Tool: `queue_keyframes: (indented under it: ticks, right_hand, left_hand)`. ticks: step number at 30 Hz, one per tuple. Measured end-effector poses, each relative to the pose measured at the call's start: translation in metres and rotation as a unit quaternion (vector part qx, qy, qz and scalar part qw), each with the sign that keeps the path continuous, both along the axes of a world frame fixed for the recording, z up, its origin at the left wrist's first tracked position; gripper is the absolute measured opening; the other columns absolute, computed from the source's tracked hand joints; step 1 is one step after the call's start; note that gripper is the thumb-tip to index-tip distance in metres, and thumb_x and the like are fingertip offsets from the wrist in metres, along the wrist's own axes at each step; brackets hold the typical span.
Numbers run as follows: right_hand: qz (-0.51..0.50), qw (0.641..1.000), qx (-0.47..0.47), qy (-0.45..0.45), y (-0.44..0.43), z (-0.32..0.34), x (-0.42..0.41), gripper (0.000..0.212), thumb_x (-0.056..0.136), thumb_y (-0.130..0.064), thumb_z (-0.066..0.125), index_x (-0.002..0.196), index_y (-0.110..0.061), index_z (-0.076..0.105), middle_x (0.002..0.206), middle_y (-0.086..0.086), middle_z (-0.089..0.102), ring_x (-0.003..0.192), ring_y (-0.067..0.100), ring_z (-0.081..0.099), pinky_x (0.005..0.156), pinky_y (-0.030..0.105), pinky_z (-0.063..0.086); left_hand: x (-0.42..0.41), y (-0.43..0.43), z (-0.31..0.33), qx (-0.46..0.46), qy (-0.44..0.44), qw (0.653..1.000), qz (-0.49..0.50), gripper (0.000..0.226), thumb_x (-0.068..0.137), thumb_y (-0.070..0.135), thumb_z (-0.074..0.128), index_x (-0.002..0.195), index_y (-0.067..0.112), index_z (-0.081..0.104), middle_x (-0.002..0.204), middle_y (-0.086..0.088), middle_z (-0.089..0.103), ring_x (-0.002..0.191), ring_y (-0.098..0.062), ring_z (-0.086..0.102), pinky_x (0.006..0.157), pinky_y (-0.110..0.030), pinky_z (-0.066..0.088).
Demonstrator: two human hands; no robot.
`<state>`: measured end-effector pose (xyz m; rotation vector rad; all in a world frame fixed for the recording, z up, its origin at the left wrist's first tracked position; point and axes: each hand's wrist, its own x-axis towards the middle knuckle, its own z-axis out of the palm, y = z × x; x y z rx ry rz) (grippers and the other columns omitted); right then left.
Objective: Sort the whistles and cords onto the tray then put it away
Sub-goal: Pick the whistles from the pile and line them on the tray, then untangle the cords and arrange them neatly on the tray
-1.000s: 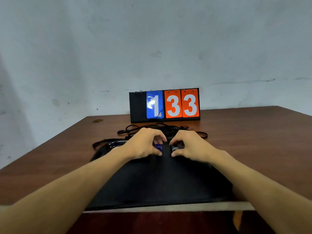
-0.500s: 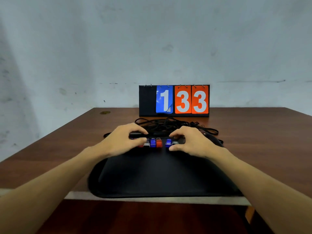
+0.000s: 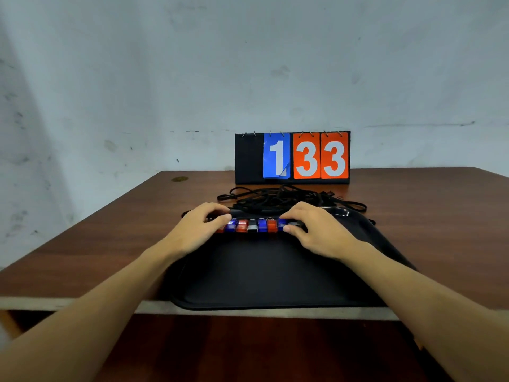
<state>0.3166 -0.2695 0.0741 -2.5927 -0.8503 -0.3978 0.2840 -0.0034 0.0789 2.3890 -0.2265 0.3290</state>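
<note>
Tray (image 3: 270, 274) sits right at the table's (image 3: 110, 244) front edge, with bare wood wide on both sides. Red, blue and grey whistles (image 3: 252, 226) line its far end, side by side, and the black cords (image 3: 275, 198) lie tangled just behind. Left hand (image 3: 198, 231) curls over the row's left end, grip unclear. Right hand (image 3: 316, 230) pinches the right-end whistle.

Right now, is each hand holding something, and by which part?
The right hand pinches the grey whistle ending the row, thumb in front, fingers behind. The left hand covers the row's other end; its grip cannot be told.
</note>
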Motion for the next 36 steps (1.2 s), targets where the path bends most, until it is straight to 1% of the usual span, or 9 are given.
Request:
queue_keyframes:
  ticks: [4,9,12,15,23,28,30,33,36]
  right_hand:
    - [0.006,1.0,0.005,-0.008,0.0,-0.002,-0.002,0.038,0.093,-0.035,0.056,0.129,-0.022,0.055,0.124,-0.005,0.056,0.113,0.011,0.052,0.097,0.031,0.046]
    - [0.015,1.0,0.006,-0.011,-0.001,-0.002,-0.003,0.038,0.093,-0.033,0.056,0.129,-0.021,0.055,0.124,-0.004,0.056,0.113,0.011,0.052,0.097,0.029,0.045]
    - [0.014,1.0,0.007,-0.008,-0.001,-0.002,-0.001,0.038,0.093,-0.033,0.057,0.129,-0.022,0.055,0.124,-0.005,0.055,0.114,0.01,0.051,0.097,0.028,0.045]
    - [0.011,1.0,0.003,0.001,0.0,-0.001,-0.002,0.039,0.093,-0.034,0.056,0.13,-0.022,0.054,0.126,-0.005,0.055,0.115,0.01,0.05,0.098,0.027,0.045]
    - [0.007,1.0,0.006,-0.001,-0.001,-0.001,-0.005,0.039,0.093,-0.037,0.055,0.13,-0.024,0.055,0.126,-0.006,0.055,0.114,0.008,0.051,0.098,0.028,0.045]
    - [-0.023,0.995,0.075,-0.064,0.002,0.01,-0.002,0.033,0.094,-0.033,0.054,0.124,-0.021,0.06,0.12,-0.006,0.058,0.111,0.006,0.052,0.096,0.024,0.044]
    - [-0.035,0.993,0.078,-0.076,0.011,0.02,0.006,0.029,0.094,-0.03,0.056,0.12,-0.021,0.062,0.115,-0.005,0.059,0.106,0.005,0.052,0.092,0.023,0.044]
    - [-0.044,0.996,0.069,-0.034,0.031,0.035,0.022,0.028,0.091,-0.031,0.06,0.117,-0.019,0.064,0.109,-0.003,0.061,0.096,0.004,0.052,0.082,0.02,0.044]
    - [-0.036,0.999,-0.018,0.022,0.053,0.045,0.036,0.034,0.086,-0.04,0.066,0.11,-0.016,0.067,0.105,0.0,0.066,0.093,0.008,0.057,0.081,0.025,0.051]
  left_hand:
    - [-0.001,0.001,0.0,0.028,0.018,0.999,-0.01,0.042,0.088,0.043,0.06,0.126,0.026,0.055,0.127,0.009,0.053,0.117,-0.009,0.048,0.101,-0.03,0.037]
    - [-0.003,-0.002,0.0,0.043,0.014,0.999,-0.005,0.047,0.087,0.044,0.061,0.129,0.024,0.052,0.13,0.005,0.052,0.118,-0.011,0.048,0.104,-0.032,0.038]
    - [-0.001,-0.002,0.0,0.054,0.013,0.998,0.001,0.047,0.088,0.045,0.058,0.13,0.024,0.051,0.13,0.006,0.051,0.118,-0.01,0.047,0.101,-0.029,0.038]
    - [-0.001,-0.001,-0.001,0.054,0.003,0.999,0.001,0.042,0.091,0.045,0.054,0.128,0.026,0.051,0.127,0.008,0.052,0.117,-0.009,0.048,0.097,-0.025,0.035]
    - [-0.002,-0.004,-0.001,0.053,-0.006,0.998,0.018,0.043,0.094,0.045,0.046,0.132,0.025,0.046,0.131,0.006,0.052,0.116,-0.006,0.047,0.099,-0.025,0.036]
    - [-0.004,-0.006,0.0,0.058,-0.01,0.998,0.022,0.047,0.095,0.046,0.045,0.136,0.022,0.042,0.134,0.003,0.05,0.118,-0.008,0.047,0.102,-0.029,0.038]
    - [-0.005,-0.006,0.002,0.059,-0.012,0.998,0.024,0.048,0.095,0.046,0.044,0.136,0.022,0.042,0.134,0.003,0.05,0.118,-0.008,0.047,0.103,-0.03,0.039]
    - [-0.005,-0.008,0.001,0.061,-0.017,0.997,0.036,0.048,0.095,0.049,0.043,0.134,0.022,0.043,0.132,0.004,0.051,0.114,-0.008,0.049,0.101,-0.031,0.042]
    - [-0.006,-0.008,0.003,0.08,-0.019,0.996,0.042,0.048,0.095,0.051,0.041,0.133,0.023,0.043,0.131,0.004,0.052,0.113,-0.009,0.05,0.099,-0.032,0.044]
